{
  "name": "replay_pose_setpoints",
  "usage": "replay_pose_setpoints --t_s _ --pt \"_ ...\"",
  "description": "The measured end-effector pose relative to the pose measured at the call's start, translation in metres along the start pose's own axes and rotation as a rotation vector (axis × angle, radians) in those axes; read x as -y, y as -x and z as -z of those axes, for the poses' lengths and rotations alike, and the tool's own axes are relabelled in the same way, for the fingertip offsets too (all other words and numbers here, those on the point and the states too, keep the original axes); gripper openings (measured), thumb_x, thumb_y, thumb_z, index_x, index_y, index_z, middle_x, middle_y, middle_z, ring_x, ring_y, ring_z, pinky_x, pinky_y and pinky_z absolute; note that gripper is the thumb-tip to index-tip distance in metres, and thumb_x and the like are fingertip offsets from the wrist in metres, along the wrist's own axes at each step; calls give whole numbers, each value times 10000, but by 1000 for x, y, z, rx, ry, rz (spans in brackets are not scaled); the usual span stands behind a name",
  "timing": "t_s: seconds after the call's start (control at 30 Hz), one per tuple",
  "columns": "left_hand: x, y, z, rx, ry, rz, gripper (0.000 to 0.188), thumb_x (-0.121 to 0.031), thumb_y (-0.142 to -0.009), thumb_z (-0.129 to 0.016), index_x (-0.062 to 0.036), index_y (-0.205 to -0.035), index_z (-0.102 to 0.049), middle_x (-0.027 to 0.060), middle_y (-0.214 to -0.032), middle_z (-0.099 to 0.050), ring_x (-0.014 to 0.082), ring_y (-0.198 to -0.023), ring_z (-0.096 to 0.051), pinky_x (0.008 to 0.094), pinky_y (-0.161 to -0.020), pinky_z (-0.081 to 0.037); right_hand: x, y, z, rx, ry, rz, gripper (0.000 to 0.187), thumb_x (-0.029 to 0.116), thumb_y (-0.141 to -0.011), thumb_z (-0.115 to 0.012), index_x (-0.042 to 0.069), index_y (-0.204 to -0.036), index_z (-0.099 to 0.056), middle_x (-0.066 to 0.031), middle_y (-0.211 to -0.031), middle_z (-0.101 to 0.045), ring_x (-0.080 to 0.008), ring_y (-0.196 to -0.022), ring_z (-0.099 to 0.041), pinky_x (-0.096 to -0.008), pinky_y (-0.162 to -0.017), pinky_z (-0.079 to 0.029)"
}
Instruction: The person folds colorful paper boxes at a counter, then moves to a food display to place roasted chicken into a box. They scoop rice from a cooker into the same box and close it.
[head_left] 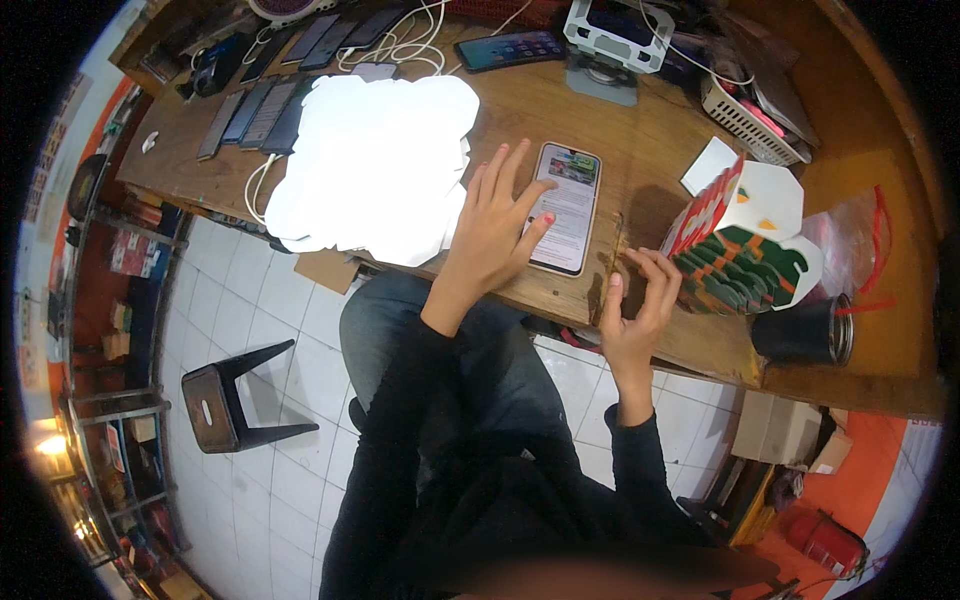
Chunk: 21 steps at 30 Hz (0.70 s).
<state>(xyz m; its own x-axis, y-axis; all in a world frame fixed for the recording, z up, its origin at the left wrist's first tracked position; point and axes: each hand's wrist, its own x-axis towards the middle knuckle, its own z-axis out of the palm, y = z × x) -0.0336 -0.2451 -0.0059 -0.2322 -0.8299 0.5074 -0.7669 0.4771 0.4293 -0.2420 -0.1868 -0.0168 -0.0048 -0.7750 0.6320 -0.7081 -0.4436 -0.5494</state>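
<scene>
My left hand (495, 225) lies flat on the wooden counter (560, 110), fingers spread, its thumb and fingertips touching the lit screen of a white smartphone (567, 205) lying face up. My right hand (640, 300) rests at the counter's near edge with curled fingers, touching the lower corner of a folded cardboard box (745, 235) printed in red, green and white. Neither hand lifts anything. My dark sleeves and jeans fill the lower middle.
A bright white pile of sheets (375, 165) lies left of the phone. A row of phones (255, 112), cables and another lit phone (512, 48) sit at the back. A dark cup (805, 330), white basket (745, 125) and a stool (235, 395) are nearby.
</scene>
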Motion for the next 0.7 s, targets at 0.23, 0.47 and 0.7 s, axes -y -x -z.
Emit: replay_pose_setpoints --t_s 0.23,0.47,0.7 --pt "-3 47 52 -92 12 243 434 -249 -878 -666 -104 -1276 -570 154 -1491 -396 383 -1424 -274 501 -1145 -233 0 -2 -5 13 -33 -161 256 102 -880 -622 31 -1125 -600 -172 -1175 -532 -342 -1129 -516 -441 -975 -401" --pt "29 94 93 170 -314 418 598 -239 -788 -770 -221 -1350 -569 36 -1512 -418 301 -1426 -328 506 -1180 -211 3 -4 -7 -33 123 -124 223 129 -866 -638 78 -1083 -635 -133 -1161 -561 -316 -1112 -518 -433 -965 -380" --pt "37 98 93 150 -271 432 574 -167 -800 -733 -237 -1348 -579 12 -1453 -486 272 -1406 -369 485 -1190 -220 4 -4 -6 -91 256 -186 211 202 -852 -657 104 -1039 -647 -118 -1102 -538 -311 -1116 -471 -449 -965 -324"
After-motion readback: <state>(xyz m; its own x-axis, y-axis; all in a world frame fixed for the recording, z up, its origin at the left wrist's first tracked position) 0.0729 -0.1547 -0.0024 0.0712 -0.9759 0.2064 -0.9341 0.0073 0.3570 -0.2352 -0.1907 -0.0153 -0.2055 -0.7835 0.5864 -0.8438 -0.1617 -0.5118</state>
